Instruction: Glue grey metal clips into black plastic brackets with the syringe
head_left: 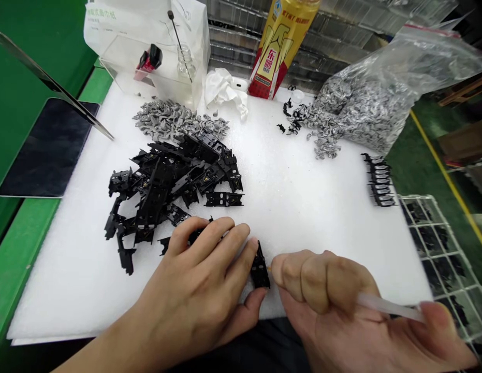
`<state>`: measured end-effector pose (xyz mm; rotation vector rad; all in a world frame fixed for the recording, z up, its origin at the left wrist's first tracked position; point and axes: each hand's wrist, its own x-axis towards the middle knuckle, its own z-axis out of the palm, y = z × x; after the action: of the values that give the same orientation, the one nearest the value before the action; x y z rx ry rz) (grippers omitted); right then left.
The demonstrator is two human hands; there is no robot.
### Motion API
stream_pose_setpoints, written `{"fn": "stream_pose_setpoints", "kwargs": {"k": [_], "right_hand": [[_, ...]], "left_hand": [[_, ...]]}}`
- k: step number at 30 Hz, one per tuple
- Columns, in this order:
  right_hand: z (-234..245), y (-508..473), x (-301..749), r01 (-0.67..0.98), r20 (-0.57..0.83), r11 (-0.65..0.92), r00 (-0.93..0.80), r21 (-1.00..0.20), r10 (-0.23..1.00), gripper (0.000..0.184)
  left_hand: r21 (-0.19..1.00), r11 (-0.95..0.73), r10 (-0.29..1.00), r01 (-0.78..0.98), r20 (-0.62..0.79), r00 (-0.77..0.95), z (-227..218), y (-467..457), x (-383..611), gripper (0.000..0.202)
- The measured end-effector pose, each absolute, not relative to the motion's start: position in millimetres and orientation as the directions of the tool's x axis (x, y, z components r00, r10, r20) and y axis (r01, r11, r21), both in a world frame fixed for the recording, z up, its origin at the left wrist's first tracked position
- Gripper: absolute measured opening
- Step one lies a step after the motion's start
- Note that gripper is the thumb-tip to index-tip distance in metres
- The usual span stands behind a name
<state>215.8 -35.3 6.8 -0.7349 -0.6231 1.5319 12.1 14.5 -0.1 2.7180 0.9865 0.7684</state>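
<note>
My left hand (209, 280) rests on the white foam mat (310, 207) and pinches a small black plastic part (260, 269) between thumb and fingertips. My right hand (334, 295) is closed in a fist round a thin translucent stick (388, 306), whose tip meets the black part. A heap of the same black parts (166, 181) lies just beyond my left hand. Behind it sits a pile of small grey metal clips (174, 119).
A clear bag of metal clips (365, 98) spills onto the mat at the back right. Finished black parts (378, 178) are lined up at the right edge. A wire basket (438, 243) stands at right, a yellow bottle (279, 46), crumpled tissue (225, 90) and clear box (147, 67) behind, a dark tablet (50, 147) at left.
</note>
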Motion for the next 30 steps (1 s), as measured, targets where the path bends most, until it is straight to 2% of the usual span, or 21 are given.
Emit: {"fn": "stream_pose_setpoints", "kwargs": {"k": [13, 19, 21, 23, 25, 28, 30], "right_hand": [[4.1, -43.1, 218.9, -0.578, -0.047, -0.049, -0.019, -0.815, 0.999, 0.054], [14.2, -32.8, 206.1, -0.355, -0.012, -0.024, -0.035, -0.935, 0.999, 0.061], [14.1, -30.4, 203.8, -0.418, 0.009, 0.011, 0.007, -0.908, 1.0, 0.059], [12.1, -28.0, 203.7, -0.552, -0.004, 0.026, 0.053, -0.833, 0.999, 0.056], [9.7, -24.9, 204.2, -0.649, -0.021, -0.004, 0.018, -0.761, 1.0, 0.058], [7.5, -20.6, 204.3, -0.685, 0.007, -0.045, -0.074, -0.727, 0.997, 0.063], [6.2, -20.3, 203.9, -0.676, 0.022, -0.031, -0.07, -0.736, 0.997, 0.063]], "left_hand": [[0.312, -0.774, 0.633, 0.551, 0.406, 0.659, 0.1, 14.6, 12.2, 0.037], [0.301, -0.78, 0.626, 0.549, 0.408, 0.665, -0.4, 15.5, 11.1, 0.036], [0.301, -0.778, 0.628, 0.551, 0.405, 0.665, 0.4, 15.6, 11.4, 0.036], [0.311, -0.773, 0.634, 0.553, 0.392, 0.667, 1.3, 15.1, 12.0, 0.037], [0.322, -0.766, 0.643, 0.557, 0.38, 0.665, 2.0, 14.2, 12.5, 0.037], [0.327, -0.76, 0.65, 0.562, 0.372, 0.662, 1.7, 12.8, 12.4, 0.036], [0.328, -0.759, 0.651, 0.562, 0.374, 0.66, 1.0, 12.2, 12.0, 0.036]]}}
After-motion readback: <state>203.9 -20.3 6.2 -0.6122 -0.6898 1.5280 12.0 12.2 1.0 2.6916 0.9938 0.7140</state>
